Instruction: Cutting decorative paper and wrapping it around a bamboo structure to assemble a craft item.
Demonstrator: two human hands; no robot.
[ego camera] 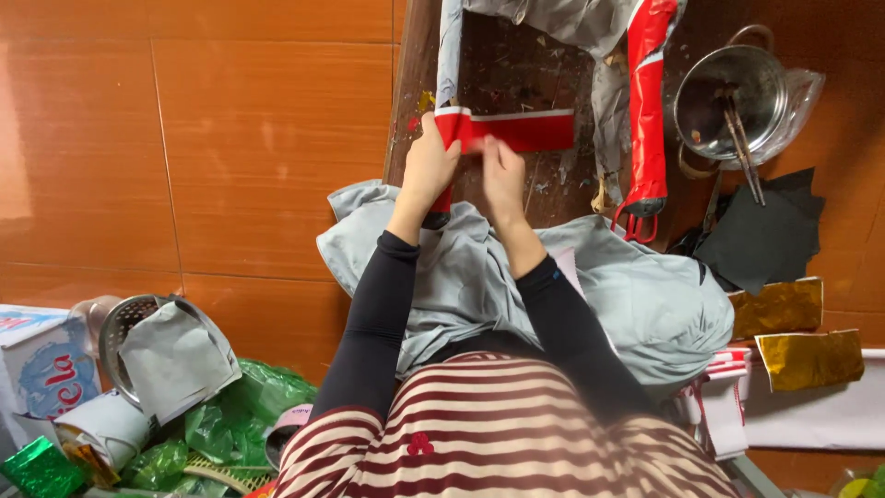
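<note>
My left hand (pixel 430 166) grips a long grey paper-covered tube (pixel 449 55) where a red paper strip (pixel 525 129) with a white edge wraps around it. My right hand (pixel 502 173) presses on that red strip just beside the left hand. The strip runs to the right across a dark wooden board (pixel 516 65). Both arms are in black sleeves, over a grey cloth (pixel 636 295) on my lap.
A second tube wrapped in red paper (pixel 648 101) lies on the board to the right. A metal pot (pixel 728 92) holds scissors, with black sheets (pixel 761 231) and gold foil (pixel 807 355) below. At lower left sit a metal strainer (pixel 124 323), grey paper, green foil and a box.
</note>
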